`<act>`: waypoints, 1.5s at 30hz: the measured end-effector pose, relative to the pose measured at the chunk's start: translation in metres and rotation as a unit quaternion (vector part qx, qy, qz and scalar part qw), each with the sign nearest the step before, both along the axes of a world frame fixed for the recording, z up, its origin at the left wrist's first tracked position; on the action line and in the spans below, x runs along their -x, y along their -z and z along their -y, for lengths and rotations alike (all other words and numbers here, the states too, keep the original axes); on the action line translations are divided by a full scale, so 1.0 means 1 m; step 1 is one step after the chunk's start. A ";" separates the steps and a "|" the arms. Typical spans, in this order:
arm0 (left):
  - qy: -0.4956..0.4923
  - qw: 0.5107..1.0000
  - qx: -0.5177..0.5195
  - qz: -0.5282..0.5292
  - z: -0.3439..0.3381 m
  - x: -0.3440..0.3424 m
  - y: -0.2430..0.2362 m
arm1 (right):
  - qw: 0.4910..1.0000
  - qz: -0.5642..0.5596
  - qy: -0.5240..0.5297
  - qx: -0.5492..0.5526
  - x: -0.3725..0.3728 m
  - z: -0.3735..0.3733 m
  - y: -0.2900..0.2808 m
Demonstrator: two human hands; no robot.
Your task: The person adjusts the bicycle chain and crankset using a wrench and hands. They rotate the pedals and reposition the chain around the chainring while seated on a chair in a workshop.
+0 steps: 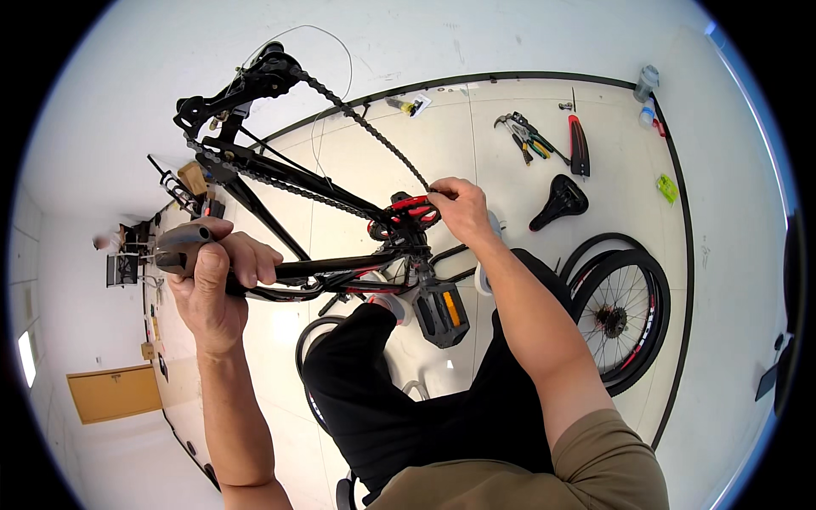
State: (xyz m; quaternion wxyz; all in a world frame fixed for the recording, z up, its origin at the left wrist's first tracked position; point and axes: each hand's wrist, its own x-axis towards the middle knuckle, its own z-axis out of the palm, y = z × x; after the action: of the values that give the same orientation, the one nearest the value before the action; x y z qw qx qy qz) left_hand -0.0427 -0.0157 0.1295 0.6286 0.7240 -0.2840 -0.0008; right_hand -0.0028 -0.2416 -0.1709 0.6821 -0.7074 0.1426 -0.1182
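Indoors, on a pale tiled floor (450,144) edged by a dark baseboard (510,75) and white walls (476,34), a black bicycle frame (340,265) spans the left and centre of the frame. The left hand (217,289) wraps round its end at centre left; at centre, the right hand (463,211) pinches the chain (374,132) beside a red chainring (410,204). Hand tools (529,140) and a black saddle (561,202) lie at upper right, wheels (610,321) at lower right; a tan door (114,393) shows at lower left.
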 end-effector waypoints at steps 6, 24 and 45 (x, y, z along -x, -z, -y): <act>0.010 1.000 0.007 0.003 0.001 0.000 0.001 | 0.993 -0.010 -0.016 -0.118 0.001 -0.002 -0.010; 0.019 1.000 0.011 0.008 0.003 -0.001 0.001 | 0.993 0.014 -0.088 -0.076 0.004 -0.008 -0.013; 0.019 1.000 0.017 0.002 0.004 0.000 0.000 | 0.967 0.106 -0.109 0.206 0.023 -0.011 -0.020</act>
State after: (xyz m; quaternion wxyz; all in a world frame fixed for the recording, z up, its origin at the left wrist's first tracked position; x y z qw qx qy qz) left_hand -0.0428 -0.0192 0.1294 0.6398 0.7078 -0.2994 -0.0063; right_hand -0.0256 -0.2304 -0.1505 0.5413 -0.8276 -0.0359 -0.1441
